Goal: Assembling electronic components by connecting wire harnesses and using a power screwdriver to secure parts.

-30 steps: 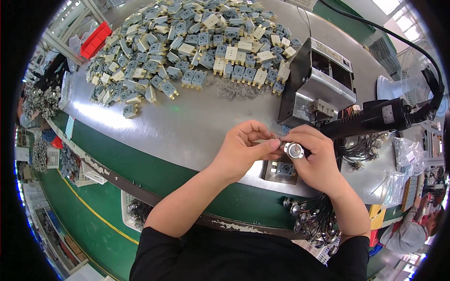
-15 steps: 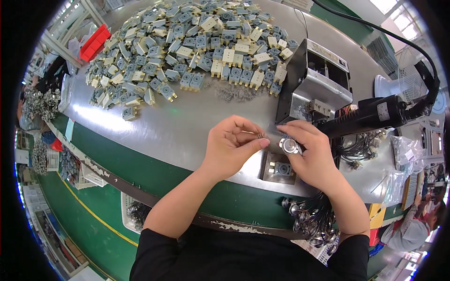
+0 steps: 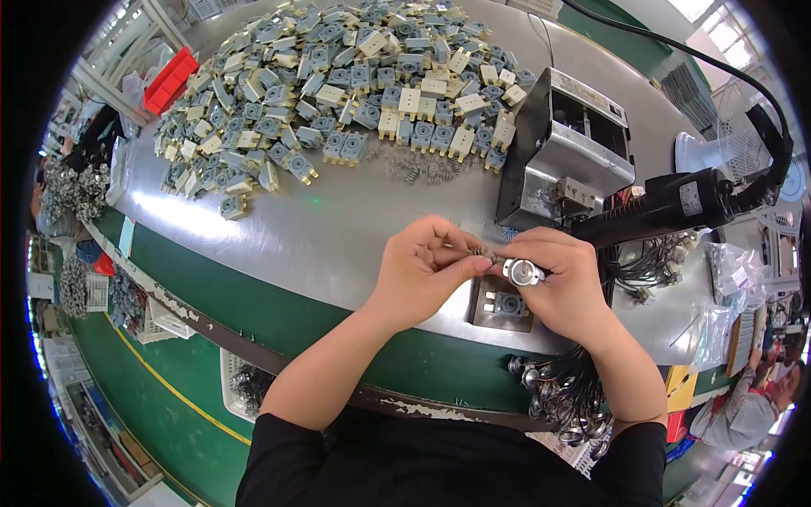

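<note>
My left hand (image 3: 429,275) pinches small coil springs (image 3: 479,252) between thumb and fingertips. Against them, almost touching, is my right hand (image 3: 559,279), closed around a round silver metal part with a flange (image 3: 523,272), its face turned up. Just below the hands, a grey block with metal tabs (image 3: 507,305) sits in a square metal fixture (image 3: 486,318) on the steel table. Several loose springs (image 3: 422,167) lie farther off, by a large heap of grey and cream blocks (image 3: 338,80).
Right of the heap stands a metal box-shaped device (image 3: 570,144). A black cylindrical tool (image 3: 667,209) on a cable lies beside my right hand. Wired round metal parts (image 3: 570,397) hang over the table's front edge. A red bin (image 3: 171,81) is at far left.
My left hand has moved right, bringing the springs up to my right hand. The round metal part has turned to face up more fully.
</note>
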A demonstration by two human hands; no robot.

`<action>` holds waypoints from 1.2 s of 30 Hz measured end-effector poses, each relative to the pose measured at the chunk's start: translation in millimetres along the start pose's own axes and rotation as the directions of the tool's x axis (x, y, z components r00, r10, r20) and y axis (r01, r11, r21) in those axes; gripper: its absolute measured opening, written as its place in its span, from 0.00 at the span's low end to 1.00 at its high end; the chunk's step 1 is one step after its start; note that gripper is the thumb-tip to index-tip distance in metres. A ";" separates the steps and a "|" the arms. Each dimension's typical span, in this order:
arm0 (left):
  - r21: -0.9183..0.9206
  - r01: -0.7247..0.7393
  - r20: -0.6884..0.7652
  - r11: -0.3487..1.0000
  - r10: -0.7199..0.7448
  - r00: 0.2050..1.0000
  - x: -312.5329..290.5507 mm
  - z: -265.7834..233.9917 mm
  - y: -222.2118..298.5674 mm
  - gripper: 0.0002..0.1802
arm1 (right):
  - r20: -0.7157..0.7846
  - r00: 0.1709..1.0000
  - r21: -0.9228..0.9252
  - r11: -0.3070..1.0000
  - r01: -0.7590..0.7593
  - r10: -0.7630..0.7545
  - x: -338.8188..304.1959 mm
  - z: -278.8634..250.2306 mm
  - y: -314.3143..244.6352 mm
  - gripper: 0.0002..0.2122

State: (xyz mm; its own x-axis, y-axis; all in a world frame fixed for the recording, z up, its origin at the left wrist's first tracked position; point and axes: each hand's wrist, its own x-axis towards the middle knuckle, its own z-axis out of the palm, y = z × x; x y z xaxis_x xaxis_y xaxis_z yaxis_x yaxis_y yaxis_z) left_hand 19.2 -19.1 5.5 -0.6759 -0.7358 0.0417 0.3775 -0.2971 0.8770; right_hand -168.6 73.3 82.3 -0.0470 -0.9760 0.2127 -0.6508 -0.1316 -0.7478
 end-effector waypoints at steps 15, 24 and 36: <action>0.761 -0.294 0.065 0.578 0.383 0.921 8.7 -12.9 -7.0 0.11 | -0.014 0.999 -0.186 0.982 -0.043 0.041 -0.6 9.7 8.0 0.07; 0.292 -0.057 -0.105 0.955 0.092 0.990 0.7 -26.2 -0.9 0.16 | 0.077 0.987 -0.321 0.941 -0.109 0.141 -5.7 -7.3 -3.0 0.08; 0.247 0.137 0.213 0.959 -0.191 0.958 -8.6 10.2 3.4 0.12 | 0.209 0.976 0.437 0.887 -0.148 0.060 -63.6 -79.4 18.3 0.12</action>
State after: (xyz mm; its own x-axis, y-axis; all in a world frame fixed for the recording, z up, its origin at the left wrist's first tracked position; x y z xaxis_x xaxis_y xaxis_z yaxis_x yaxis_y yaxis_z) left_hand 19.9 -7.6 13.0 -0.8546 -0.5186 -0.0258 0.1137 -0.2354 0.9652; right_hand -237.7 146.7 105.0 0.0739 -0.9968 0.0316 -0.2397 -0.0485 -0.9696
